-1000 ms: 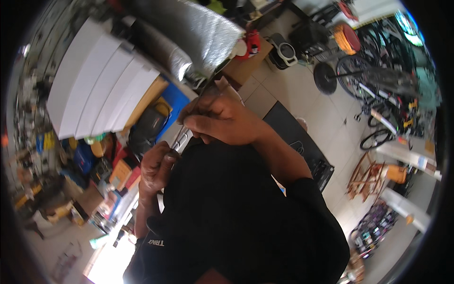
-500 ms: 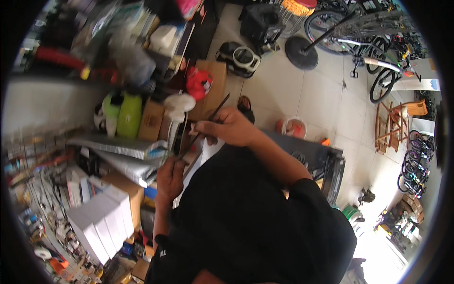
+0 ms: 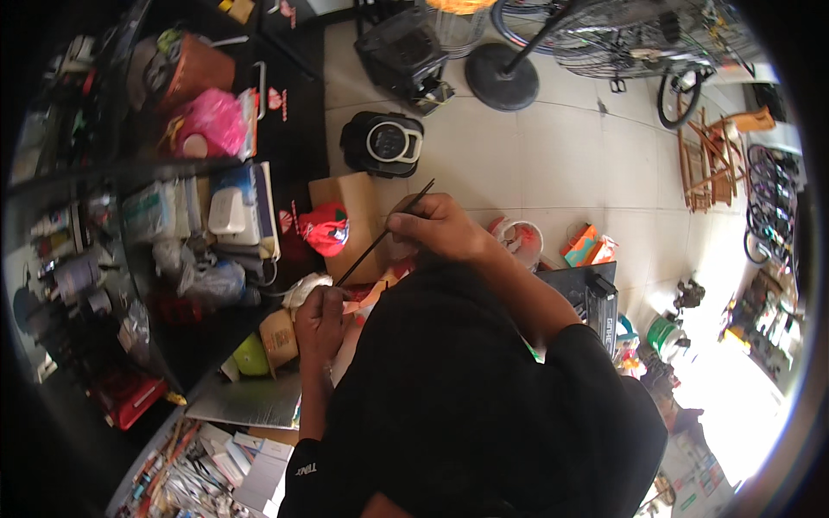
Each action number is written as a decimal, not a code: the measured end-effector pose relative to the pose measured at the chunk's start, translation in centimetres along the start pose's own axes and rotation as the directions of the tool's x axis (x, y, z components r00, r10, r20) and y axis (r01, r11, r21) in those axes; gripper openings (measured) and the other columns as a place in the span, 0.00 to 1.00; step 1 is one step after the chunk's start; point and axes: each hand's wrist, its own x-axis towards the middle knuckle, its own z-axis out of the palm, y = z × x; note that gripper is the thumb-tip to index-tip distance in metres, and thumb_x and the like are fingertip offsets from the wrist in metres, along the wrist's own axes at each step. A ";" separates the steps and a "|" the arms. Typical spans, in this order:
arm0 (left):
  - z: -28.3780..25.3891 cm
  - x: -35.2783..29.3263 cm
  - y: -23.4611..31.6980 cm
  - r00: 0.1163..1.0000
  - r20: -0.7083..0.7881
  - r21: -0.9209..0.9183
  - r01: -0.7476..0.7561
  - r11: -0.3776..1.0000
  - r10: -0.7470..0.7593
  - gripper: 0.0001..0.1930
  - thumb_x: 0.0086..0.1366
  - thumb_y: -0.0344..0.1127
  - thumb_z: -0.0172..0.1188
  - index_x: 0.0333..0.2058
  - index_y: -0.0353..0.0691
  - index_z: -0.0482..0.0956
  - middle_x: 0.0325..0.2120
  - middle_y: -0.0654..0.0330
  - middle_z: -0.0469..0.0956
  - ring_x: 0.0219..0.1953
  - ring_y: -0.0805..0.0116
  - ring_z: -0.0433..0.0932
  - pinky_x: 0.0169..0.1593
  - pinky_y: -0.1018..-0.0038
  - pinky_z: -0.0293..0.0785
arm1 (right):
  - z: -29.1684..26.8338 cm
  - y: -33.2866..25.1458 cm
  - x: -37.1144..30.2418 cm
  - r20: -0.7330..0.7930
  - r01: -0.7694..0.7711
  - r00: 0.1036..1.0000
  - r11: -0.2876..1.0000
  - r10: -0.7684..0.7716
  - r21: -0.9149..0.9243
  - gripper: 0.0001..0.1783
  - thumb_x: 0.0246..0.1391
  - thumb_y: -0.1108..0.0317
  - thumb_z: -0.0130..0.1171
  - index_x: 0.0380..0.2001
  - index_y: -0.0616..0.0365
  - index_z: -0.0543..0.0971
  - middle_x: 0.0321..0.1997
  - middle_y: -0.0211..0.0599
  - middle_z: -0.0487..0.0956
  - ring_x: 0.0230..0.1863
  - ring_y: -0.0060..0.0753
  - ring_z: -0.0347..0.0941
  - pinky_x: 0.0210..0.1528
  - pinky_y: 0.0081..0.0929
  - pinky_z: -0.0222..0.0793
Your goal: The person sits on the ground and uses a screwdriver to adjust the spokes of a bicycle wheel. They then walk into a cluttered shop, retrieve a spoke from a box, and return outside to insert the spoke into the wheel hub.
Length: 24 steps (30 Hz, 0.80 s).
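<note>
Pale tiled floor [image 3: 561, 164], bright glare [image 3: 734, 410]

head: worn fisheye | faces down | black shirt [image 3: 466, 380] nearest | left hand [image 3: 321, 319], right hand [image 3: 438, 228] beyond | floor [image 3: 561, 160] farther

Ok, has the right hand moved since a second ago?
Yes: in this view, the right hand went from below the cardboard box to right of it, though the camera turned too.
</note>
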 end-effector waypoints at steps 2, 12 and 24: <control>1.8 2.4 1.5 0.993 0.054 -0.035 -0.107 0.994 0.109 0.15 0.79 0.41 0.53 0.39 0.34 0.80 0.28 0.65 0.78 0.34 0.77 0.74 0.36 0.76 0.72 | -2.0 -0.3 -1.8 -0.126 0.048 0.991 0.998 -0.043 0.037 0.11 0.67 0.63 0.63 0.37 0.61 0.83 0.30 0.26 0.81 0.29 0.18 0.73 0.32 0.21 0.69; 14.7 7.3 6.3 0.730 0.601 -0.135 -0.308 0.942 0.324 0.14 0.81 0.39 0.48 0.46 0.33 0.75 0.18 0.71 0.64 0.17 0.83 0.59 0.21 0.80 0.56 | -9.5 1.1 -17.1 -0.606 0.116 0.786 0.992 -0.120 -0.046 0.20 0.62 0.54 0.67 0.31 0.65 0.83 0.25 0.31 0.81 0.28 0.21 0.76 0.31 0.23 0.72; 38.2 12.4 17.5 0.571 0.817 0.198 -0.410 0.890 0.081 0.13 0.78 0.39 0.54 0.42 0.34 0.78 0.24 0.70 0.70 0.24 0.83 0.65 0.28 0.80 0.63 | -29.7 4.7 -24.5 -0.828 0.517 0.522 0.848 -0.205 0.116 0.19 0.65 0.59 0.64 0.33 0.68 0.83 0.25 0.32 0.81 0.28 0.22 0.76 0.32 0.24 0.73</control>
